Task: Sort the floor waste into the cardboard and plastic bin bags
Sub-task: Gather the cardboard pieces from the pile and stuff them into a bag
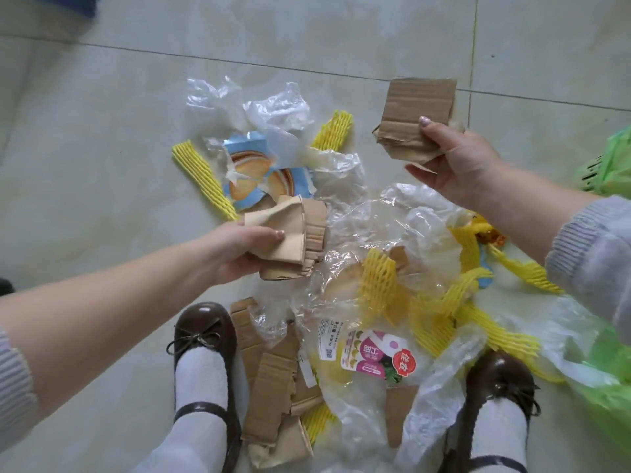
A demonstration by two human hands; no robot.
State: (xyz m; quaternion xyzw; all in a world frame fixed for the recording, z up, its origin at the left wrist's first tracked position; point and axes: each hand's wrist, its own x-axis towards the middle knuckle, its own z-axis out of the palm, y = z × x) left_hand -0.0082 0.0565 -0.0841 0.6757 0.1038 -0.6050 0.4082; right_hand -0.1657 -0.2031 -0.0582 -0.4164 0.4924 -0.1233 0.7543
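Observation:
My left hand (239,254) grips a folded wad of brown cardboard (293,237) above the middle of the waste pile. My right hand (454,162) holds a stack of torn corrugated cardboard pieces (416,110), lifted at the upper right. On the floor lie clear plastic film (386,230), yellow foam netting (386,278), a torn blue printed wrapper (252,172) and more cardboard strips (273,377) between my shoes. A green bin bag (614,162) shows at the right edge.
My two brown shoes (205,339) (502,380) stand at either side of the pile's near edge. Another green bag (611,377) lies at the lower right. A labelled clear package (375,353) lies between the shoes. Pale floor tiles (102,148) surround the pile.

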